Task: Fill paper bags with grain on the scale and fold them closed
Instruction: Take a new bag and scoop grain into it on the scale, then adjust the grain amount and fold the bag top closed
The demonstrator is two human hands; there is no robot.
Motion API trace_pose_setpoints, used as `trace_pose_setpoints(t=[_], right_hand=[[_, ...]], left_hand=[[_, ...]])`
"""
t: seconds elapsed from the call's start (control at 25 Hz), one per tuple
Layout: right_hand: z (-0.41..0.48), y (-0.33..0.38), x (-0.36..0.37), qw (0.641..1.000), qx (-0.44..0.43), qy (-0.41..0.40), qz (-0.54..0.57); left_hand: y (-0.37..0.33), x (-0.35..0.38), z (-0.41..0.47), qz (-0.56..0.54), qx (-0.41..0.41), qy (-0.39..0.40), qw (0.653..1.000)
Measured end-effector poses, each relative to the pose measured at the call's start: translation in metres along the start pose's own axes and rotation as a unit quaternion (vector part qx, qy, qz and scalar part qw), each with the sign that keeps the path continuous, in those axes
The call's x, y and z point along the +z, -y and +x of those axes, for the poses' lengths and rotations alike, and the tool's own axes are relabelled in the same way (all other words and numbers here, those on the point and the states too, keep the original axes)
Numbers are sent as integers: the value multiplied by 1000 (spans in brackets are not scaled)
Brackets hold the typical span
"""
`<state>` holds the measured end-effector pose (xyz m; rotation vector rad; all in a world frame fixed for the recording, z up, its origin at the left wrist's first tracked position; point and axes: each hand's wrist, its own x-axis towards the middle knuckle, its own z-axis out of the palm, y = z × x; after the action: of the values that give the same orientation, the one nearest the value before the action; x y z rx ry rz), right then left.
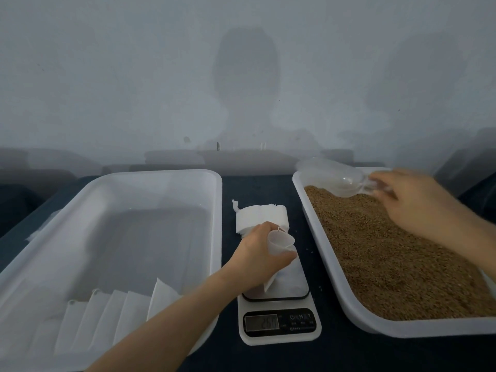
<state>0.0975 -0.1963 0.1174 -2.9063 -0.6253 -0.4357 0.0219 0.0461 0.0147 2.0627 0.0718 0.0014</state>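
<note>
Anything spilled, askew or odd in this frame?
Minor only: a few loose grains lie on the dark tabletop between the scale and the grain tray. The left hand holds a funnel and bag, the right hand a scoop; nothing else stands out.

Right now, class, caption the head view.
Left hand holds funnel and bag on the scale; right hand holds a scoop over the grain.

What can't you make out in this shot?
Scale: head view, digits too blurred to read.
Bag: mostly hidden by the left hand and funnel; contents unseen.
Scoop in the right hand: motion-blurred; full or empty, cannot tell.
Left tray: near end cut off by the bottom edge.
</note>
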Motion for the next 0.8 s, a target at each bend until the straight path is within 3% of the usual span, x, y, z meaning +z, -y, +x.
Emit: trace_pose_setpoints(t=[0.12,0.44,0.56,0.68,0.8], right_hand=[[-1,-28,50,986,120,101,56],[-3,-41,100,970,163,178,-2],[-8,-25,89,986,114,111,-45],[-24,23,67,994,0,13,107],[-42,72,57,966,-107,68,227]], left_hand=[[0,0,0,3,-2,0,1000],[1,0,2,0,-18,-3,1000],[1,0,4,4,-20,1,1000],[1,0,4,6,-17,1,1000],[1,-1,3,5,5,-12,1000]])
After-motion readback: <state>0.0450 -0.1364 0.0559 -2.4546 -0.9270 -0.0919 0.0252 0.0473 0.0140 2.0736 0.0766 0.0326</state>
